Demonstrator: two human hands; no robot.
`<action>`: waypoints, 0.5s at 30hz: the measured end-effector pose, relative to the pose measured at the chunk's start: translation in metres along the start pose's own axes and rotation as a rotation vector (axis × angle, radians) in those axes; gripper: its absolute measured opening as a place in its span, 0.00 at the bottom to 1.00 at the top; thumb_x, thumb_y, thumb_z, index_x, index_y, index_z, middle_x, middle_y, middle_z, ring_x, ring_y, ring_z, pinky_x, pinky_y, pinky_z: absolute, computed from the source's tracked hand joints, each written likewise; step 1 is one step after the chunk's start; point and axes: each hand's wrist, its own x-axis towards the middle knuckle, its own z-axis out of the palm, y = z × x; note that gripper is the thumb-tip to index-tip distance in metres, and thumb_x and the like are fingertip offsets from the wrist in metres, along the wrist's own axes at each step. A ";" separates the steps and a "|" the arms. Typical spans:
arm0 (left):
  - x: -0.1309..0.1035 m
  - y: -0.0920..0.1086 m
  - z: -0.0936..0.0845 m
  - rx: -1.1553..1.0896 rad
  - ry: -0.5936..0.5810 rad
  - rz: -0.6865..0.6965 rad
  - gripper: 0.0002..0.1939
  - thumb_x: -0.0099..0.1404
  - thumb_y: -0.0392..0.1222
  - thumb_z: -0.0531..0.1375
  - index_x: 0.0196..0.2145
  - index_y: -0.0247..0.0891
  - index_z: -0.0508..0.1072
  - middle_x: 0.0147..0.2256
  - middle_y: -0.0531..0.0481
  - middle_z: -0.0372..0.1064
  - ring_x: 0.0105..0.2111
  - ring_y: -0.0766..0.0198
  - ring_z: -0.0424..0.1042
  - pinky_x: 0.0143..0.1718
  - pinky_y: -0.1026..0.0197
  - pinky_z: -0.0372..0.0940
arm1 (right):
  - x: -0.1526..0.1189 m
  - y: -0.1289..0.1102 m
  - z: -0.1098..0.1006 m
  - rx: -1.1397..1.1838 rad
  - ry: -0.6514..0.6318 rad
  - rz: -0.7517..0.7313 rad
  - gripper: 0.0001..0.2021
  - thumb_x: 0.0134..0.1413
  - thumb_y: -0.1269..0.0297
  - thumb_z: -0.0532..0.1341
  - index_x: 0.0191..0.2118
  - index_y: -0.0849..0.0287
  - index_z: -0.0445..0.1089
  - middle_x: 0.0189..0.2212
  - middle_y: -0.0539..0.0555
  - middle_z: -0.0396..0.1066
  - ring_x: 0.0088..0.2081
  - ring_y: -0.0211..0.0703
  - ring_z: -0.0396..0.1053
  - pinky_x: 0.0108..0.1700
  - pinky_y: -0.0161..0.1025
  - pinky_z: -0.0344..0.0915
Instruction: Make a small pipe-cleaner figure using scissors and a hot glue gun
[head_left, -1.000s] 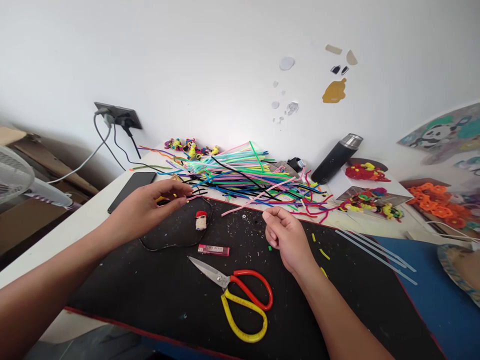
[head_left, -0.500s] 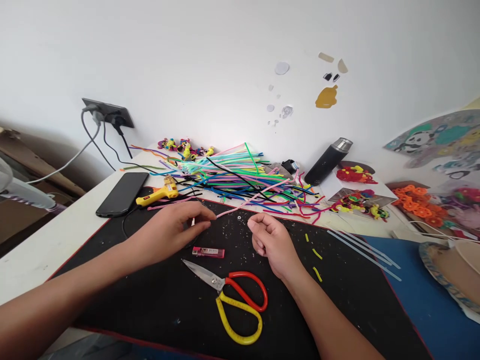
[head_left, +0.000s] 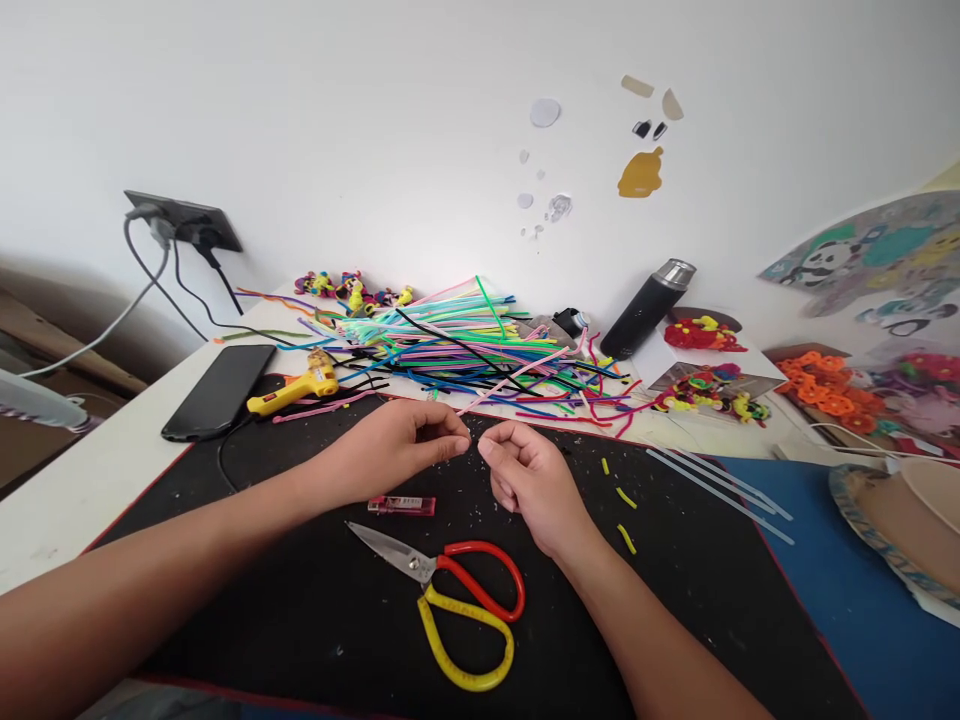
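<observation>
My left hand (head_left: pixel 409 445) is closed, thumb and index fingertips together over the black mat (head_left: pixel 300 600). My right hand (head_left: pixel 529 480) is closed too, fingers curled and thumb against the index finger. The fingertips of both hands almost meet; anything pinched there is too small or hidden to make out. A pink pipe cleaner (head_left: pixel 510 382) runs from behind my left fingers up to the pile; whether I touch it, I cannot tell. Below the hands lie a pink lighter (head_left: pixel 403 506) and scissors (head_left: pixel 412 565) with one red and one yellow handle.
A heap of coloured pipe cleaners (head_left: pixel 450 340) lies along the wall. Left are a yellow glue gun (head_left: pixel 292 390) and a phone (head_left: pixel 217 393). Right are yellow snippets (head_left: pixel 626 498), glue sticks (head_left: pixel 712 490), a black thermos (head_left: pixel 645 312) and a box of figures (head_left: pixel 705 385).
My left hand has moved right, up to my right fingertips, and its thumb and index finger have come together. My right hand stays nearly where it was. The view has shifted slightly.
</observation>
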 end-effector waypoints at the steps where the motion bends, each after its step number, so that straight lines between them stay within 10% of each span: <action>1: 0.001 0.000 0.000 -0.004 -0.001 -0.002 0.16 0.70 0.56 0.60 0.38 0.41 0.79 0.34 0.51 0.77 0.35 0.59 0.73 0.37 0.60 0.65 | 0.000 0.000 0.000 -0.002 -0.001 -0.002 0.19 0.55 0.47 0.72 0.35 0.57 0.70 0.15 0.38 0.56 0.15 0.31 0.52 0.19 0.32 0.47; 15: 0.003 -0.004 0.001 -0.187 -0.053 -0.027 0.19 0.67 0.59 0.64 0.37 0.38 0.79 0.31 0.52 0.73 0.33 0.61 0.68 0.37 0.60 0.63 | 0.002 0.006 -0.001 -0.042 -0.025 -0.021 0.18 0.58 0.48 0.70 0.36 0.58 0.70 0.17 0.38 0.58 0.15 0.30 0.53 0.19 0.31 0.48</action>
